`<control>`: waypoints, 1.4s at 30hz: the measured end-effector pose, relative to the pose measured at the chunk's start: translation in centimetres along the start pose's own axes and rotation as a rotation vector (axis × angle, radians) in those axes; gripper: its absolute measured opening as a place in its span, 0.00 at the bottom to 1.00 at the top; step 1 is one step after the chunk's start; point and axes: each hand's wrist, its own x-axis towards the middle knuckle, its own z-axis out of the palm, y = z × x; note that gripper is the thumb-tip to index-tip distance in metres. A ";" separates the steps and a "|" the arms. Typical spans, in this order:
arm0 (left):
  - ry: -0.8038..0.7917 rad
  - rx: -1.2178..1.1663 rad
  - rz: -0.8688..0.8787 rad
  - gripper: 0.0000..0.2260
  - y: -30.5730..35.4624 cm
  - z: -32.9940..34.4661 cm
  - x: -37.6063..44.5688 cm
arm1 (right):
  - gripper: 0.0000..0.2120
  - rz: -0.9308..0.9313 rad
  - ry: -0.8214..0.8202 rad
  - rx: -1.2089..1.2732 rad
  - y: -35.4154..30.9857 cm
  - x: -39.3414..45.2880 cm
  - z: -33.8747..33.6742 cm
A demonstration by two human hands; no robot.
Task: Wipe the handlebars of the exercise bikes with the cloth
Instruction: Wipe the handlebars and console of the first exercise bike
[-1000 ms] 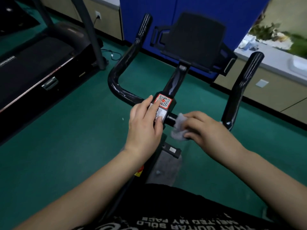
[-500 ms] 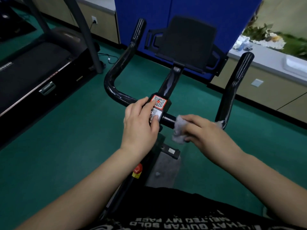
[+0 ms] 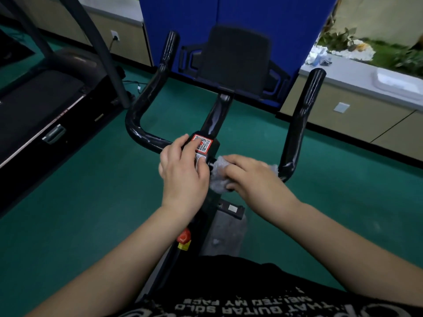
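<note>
A black U-shaped handlebar of an exercise bike fills the middle of the head view, with a dark console on its stem. My left hand rests on the centre clamp, fingers over the red QR sticker. My right hand grips a grey-white cloth wrapped round the crossbar just right of the clamp. The cloth also shows past my knuckles near the right upright.
A black treadmill stands to the left on the green floor. Beige cabinets with a white countertop run behind on the right, a blue panel straight ahead. A red knob sits on the bike frame below.
My right hand with the cloth has slid left along the crossbar toward the clamp. My left hand stays on the clamp.
</note>
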 end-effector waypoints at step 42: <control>0.149 0.067 -0.021 0.20 0.4 1.3 0.1 | 0.01 0.771 0.709 0.529 12.1 4.2 -4.1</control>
